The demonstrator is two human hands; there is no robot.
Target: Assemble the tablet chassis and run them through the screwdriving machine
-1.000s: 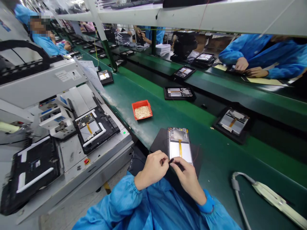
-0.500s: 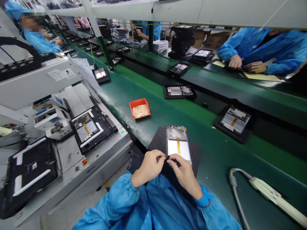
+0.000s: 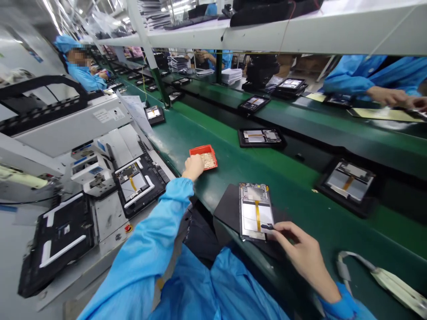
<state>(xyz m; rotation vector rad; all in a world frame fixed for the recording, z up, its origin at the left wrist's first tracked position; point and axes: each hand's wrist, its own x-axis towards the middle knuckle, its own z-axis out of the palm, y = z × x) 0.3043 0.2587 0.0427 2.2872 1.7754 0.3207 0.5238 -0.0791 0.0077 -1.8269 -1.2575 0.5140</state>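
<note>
My left hand (image 3: 194,167) reaches to the red tray (image 3: 202,148), fingers curled down at its near left side. Small beige pieces (image 3: 209,160) lie in the tray; what the left fingers hold, if anything, is hidden. In front of me an opened tablet (image 3: 247,219), with a silver battery and orange ribbon cable, lies on a black pad (image 3: 227,206). My right hand (image 3: 298,249) is at its lower right edge, thumb and forefinger pinching a small black part (image 3: 267,226) over the battery area.
More opened tablets (image 3: 349,181) in black trays lie along the green belt. A pale electric screwdriver (image 3: 400,284) lies at lower right. To the left stands a grey machine (image 3: 111,222) holding tablet fixtures. A co-worker's hands (image 3: 388,95) are across the line. A shelf (image 3: 287,38) runs overhead.
My left hand has left the right hand near the tablet's lower edge and moved up-left to the red tray. My right hand has shifted right, with the small black part in it.
</note>
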